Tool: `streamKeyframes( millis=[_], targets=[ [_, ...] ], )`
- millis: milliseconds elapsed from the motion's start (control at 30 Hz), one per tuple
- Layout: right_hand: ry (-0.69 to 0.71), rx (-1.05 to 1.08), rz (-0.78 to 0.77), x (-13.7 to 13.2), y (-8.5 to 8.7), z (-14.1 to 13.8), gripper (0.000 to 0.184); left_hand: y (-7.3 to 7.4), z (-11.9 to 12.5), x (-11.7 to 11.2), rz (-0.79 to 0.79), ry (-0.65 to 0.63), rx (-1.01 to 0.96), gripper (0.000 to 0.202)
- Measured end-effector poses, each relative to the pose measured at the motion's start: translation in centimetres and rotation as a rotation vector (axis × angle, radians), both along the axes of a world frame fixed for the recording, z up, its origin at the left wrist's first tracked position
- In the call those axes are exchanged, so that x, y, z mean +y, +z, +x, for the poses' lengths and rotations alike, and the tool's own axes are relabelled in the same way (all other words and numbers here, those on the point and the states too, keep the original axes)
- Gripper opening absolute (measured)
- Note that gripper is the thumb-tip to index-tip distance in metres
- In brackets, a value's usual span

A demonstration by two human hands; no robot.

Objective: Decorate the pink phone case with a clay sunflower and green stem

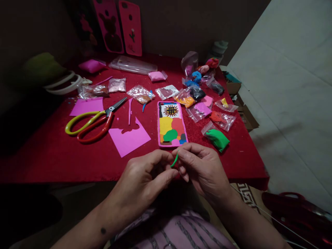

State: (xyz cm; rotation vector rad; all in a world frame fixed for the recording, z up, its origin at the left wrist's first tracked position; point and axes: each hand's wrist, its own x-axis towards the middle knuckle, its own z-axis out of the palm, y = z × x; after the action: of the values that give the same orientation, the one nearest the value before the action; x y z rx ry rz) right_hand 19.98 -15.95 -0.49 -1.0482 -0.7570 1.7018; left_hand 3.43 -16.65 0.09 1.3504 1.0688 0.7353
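My left hand (144, 180) and my right hand (201, 167) meet at the near edge of the red table (52, 155). Between their fingertips they pinch a thin green clay strip (174, 161), slightly curved. Just beyond the fingers lies a pink phone case (171, 123) covered with coloured clay patches and a sun-like design at its top. To the right of the case sits a small bag of green clay (217, 137).
Scissors with yellow and red handles (90, 122) lie at the left beside cut pink paper (129, 138). Several small bags of coloured clay (199, 100) are scattered at the back right. Two pink phone cases (121, 27) lean against the wall. The table's right edge drops to a pale floor.
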Motion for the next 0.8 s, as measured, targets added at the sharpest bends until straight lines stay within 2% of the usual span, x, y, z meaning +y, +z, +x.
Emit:
streamKeyframes(
  millis=[367,633,800],
  targets=[
    [-0.006,-0.018,-0.011,-0.04,-0.09,0.12,0.02,0.18,0.0,-0.13,0.012,0.016,0.018,0.012],
    [-0.004,0.008,-0.005,-0.03,-0.1,0.22,0.018,0.29,0.67,-0.35,-0.016,0.092,-0.07,0.012],
    [-0.012,0.037,-0.006,-0.02,0.03,0.14,0.019,0.69,0.81,-0.43,-0.004,0.094,-0.02,0.018]
  ],
)
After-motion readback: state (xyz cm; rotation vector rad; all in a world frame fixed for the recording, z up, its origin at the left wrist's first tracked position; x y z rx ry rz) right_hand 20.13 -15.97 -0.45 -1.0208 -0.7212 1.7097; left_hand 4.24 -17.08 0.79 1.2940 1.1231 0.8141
